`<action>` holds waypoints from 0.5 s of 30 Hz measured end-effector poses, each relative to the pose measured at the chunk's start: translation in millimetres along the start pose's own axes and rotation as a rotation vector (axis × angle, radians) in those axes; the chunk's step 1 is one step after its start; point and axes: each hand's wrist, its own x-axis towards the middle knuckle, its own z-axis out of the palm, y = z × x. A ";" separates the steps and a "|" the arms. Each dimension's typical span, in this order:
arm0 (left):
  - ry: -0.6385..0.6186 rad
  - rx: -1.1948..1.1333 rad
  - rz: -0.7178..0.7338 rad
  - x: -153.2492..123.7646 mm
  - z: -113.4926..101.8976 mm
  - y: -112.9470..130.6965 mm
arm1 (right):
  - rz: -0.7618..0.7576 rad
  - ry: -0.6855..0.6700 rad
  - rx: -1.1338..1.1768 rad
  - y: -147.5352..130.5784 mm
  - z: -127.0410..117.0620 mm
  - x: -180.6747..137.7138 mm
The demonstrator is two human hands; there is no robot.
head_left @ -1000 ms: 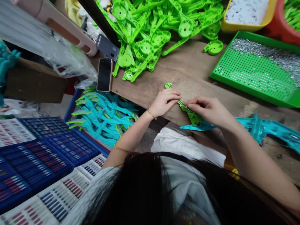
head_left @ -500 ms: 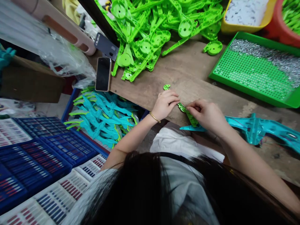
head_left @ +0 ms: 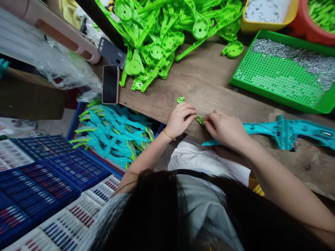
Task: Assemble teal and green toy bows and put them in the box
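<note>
A narrow lime-green plastic part (head_left: 200, 119) lies between my hands at the table's front edge. My left hand (head_left: 180, 119) is closed round it, and a hooked green end (head_left: 180, 100) shows beyond the knuckles. My right hand (head_left: 224, 129), fingers bent and pressed together, is at the part's near end; its fingertips hide whatever they pinch. Behind the right hand lies a long turquoise plastic body (head_left: 285, 131) with thin wires, its pointed tip showing on the hand's left side.
Lime-green plastic pieces (head_left: 157, 52) are heaped at the back. At right stands a green perforated tray (head_left: 274, 78) with small metal pieces, near a yellow container (head_left: 267, 27) and a red one (head_left: 303, 26). A phone (head_left: 110, 84) lies left; a crate below holds turquoise parts (head_left: 112, 129).
My right hand has turned and closed further over the green part's near end, which now hides behind it. My left hand keeps its hold. The whole view has shifted slightly.
</note>
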 end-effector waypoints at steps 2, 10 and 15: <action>0.002 0.020 -0.018 0.4 2.1 0.0 | 0.002 -0.005 0.011 1.1 0.1 1.4; 0.001 0.058 -0.034 1.8 2.4 1.1 | 0.032 -0.051 0.127 3.0 1.6 7.8; 0.019 0.051 -0.018 1.7 2.9 0.8 | 0.017 -0.076 0.249 10.2 1.3 15.3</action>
